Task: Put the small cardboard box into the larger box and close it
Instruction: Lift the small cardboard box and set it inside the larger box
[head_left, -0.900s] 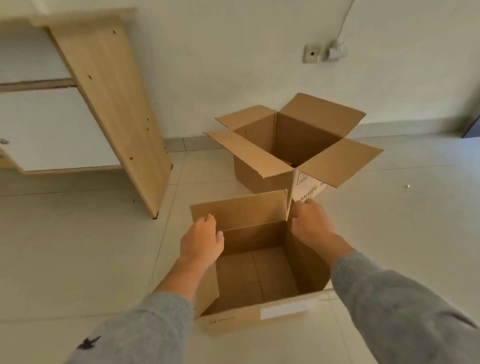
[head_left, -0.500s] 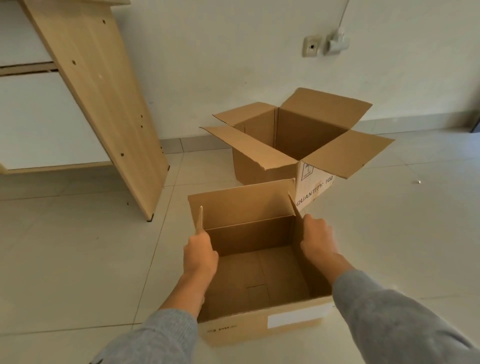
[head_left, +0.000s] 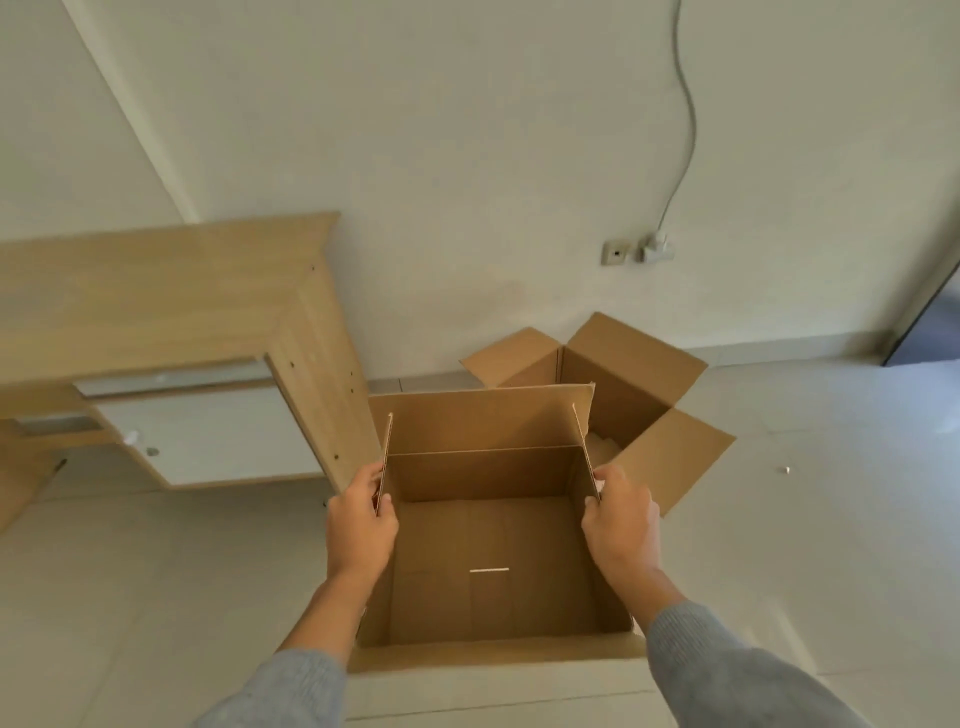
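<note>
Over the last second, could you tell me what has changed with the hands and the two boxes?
Both hands shifted onto the side flaps: the left hand and right hand now pinch the upright flaps of the near box, which looks raised toward the camera, and the view has tilted up. The open box behind stayed by the wall, flaps spread.

Far box (head_left: 613, 379) partly hidden behind near box (head_left: 483, 421); desk (head_left: 156, 291) cut off left.

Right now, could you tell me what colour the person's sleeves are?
Grey, on both sleeves; the head view shows it.
</note>
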